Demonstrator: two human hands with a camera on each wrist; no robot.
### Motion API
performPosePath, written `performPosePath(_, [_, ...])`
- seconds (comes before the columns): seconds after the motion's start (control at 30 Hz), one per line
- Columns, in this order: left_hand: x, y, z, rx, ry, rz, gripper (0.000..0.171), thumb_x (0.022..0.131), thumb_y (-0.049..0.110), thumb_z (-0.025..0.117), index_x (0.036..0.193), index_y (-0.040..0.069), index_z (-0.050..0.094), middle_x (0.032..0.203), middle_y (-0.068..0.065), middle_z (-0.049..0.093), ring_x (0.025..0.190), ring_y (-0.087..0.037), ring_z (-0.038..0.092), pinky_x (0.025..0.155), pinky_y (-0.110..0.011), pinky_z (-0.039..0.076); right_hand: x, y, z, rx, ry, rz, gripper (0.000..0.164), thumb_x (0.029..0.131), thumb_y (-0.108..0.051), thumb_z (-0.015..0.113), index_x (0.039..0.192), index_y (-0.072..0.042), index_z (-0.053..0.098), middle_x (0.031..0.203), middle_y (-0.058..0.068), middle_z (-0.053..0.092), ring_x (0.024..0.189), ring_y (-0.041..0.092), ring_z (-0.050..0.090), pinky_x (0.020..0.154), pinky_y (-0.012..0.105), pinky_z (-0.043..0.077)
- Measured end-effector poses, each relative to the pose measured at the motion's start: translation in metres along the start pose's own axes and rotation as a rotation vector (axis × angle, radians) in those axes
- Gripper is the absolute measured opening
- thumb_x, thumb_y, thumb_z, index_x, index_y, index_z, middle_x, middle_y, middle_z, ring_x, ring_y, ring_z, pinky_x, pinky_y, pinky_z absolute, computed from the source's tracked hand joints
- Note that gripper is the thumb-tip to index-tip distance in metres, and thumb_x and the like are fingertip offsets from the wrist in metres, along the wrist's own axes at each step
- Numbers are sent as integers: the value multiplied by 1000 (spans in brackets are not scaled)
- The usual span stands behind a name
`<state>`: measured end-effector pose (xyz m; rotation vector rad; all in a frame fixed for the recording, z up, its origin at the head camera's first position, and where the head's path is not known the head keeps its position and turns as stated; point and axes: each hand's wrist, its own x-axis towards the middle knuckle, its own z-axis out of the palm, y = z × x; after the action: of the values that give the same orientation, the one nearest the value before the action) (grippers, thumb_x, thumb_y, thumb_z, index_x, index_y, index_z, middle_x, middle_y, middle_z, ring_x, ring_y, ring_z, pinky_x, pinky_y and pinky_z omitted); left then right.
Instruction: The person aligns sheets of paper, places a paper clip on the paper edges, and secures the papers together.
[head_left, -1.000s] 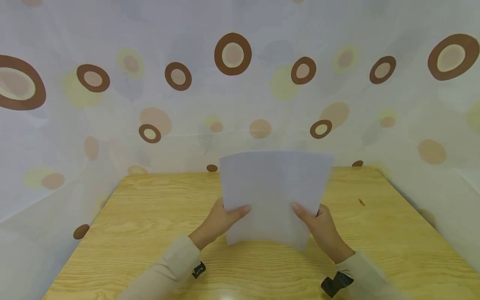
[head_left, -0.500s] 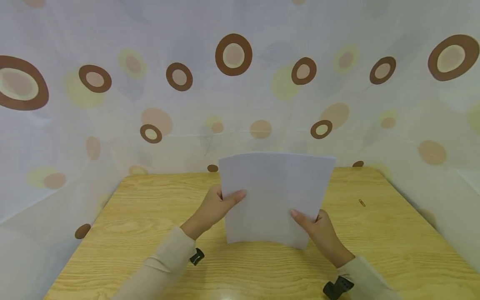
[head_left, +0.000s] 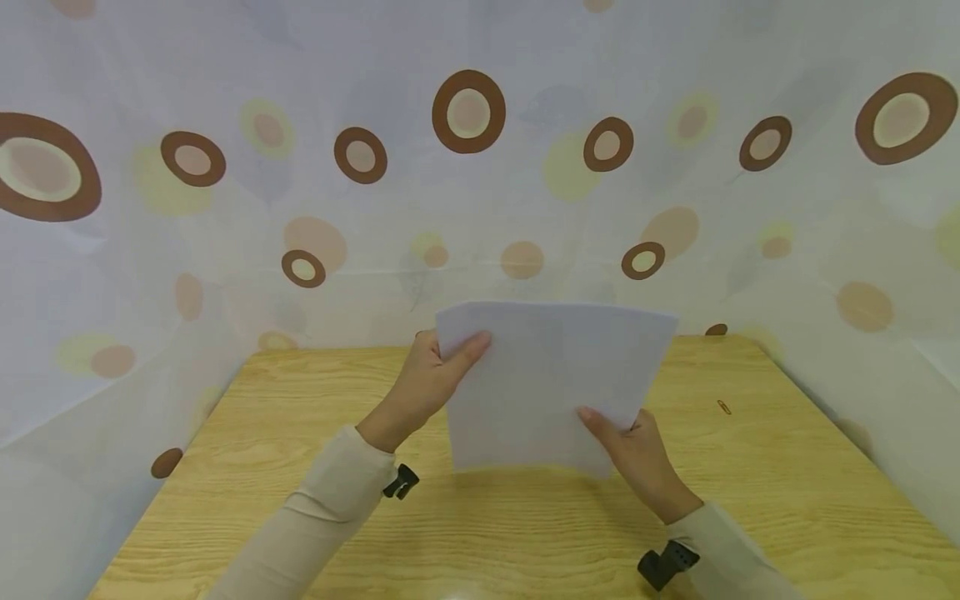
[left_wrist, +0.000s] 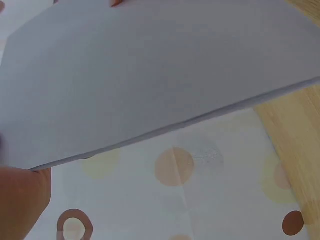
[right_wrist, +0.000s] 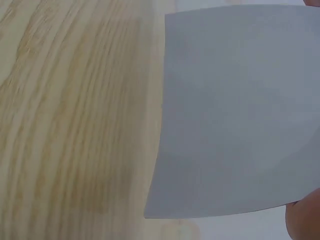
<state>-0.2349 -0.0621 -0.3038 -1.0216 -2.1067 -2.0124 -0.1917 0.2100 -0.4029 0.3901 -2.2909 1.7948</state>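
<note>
A stack of white paper [head_left: 540, 392] is held upright between both hands, its broad blank face toward me and its sheets slightly bowed. My left hand [head_left: 426, 377] grips the left edge near the upper corner, thumb across the front and fingers behind, out of sight. Lower on the right edge, my right hand [head_left: 643, 457] pinches the stack with its thumb in front. In the left wrist view the paper [left_wrist: 160, 70] shows a thin layered edge, with part of the left hand [left_wrist: 20, 200] at its corner. The right wrist view shows the paper's lower corner [right_wrist: 235, 110] above the tabletop.
The wooden table [head_left: 315, 417] spreads beneath the hands. A small orange paper clip [head_left: 723, 407] lies on it at the right. White sheeting with brown rings [head_left: 465, 208] encloses the back and both sides. Dark straps [head_left: 667, 565] show at both wrists.
My left hand has slid up the paper's left edge toward the top corner. The stack's lower edge has risen a little; the right hand stays at about the same place on the right edge.
</note>
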Motion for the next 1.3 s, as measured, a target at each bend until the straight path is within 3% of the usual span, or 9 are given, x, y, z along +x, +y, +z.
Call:
performPosePath(0.17, [0,-6,-3,3,-18,-15,23,97,21,59,95,-1,65,79,-1,62,73,-12,55,66,-27,45,3,5,0,-19,-14,94,30,97,-22,59,113,3,59,110,9,67,97,12,64,81,28,52])
performPosePath(0.4, [6,-2,-8,-20,-68,-55,23,97,21,59,106,1,66,99,-8,70,88,-22,67,78,-38,54,5,8,-2,-10,-38,137,35,96,-26,60,117,2,57,114,17,65,98,15,65,81,30,52])
performPosePath(0.67, [11,3,-8,6,-58,-91,23,97,23,59,92,2,66,92,-8,72,83,-22,68,74,-38,55,5,11,-1,-11,-36,155,36,95,-25,61,117,3,57,114,16,65,98,14,65,82,29,52])
performPosePath(0.9, [11,4,-7,38,-63,-97,23,98,24,57,92,2,64,95,-10,71,86,-23,68,75,-38,55,5,13,-1,4,-37,153,36,95,-24,62,117,4,57,114,16,65,99,13,65,82,28,52])
performPosePath(1.13, [10,3,-4,68,-43,-107,24,98,23,57,93,1,63,95,-12,69,86,-20,67,75,-36,54,8,4,-5,-26,-43,107,34,96,-23,61,118,2,54,115,18,64,99,15,65,82,32,52])
performPosePath(1.3, [8,1,-2,58,-42,-131,21,96,24,60,91,3,62,94,-8,68,86,-18,65,75,-34,52,20,-20,-17,25,-34,-32,25,97,-15,58,116,2,57,108,9,68,94,18,68,77,33,56])
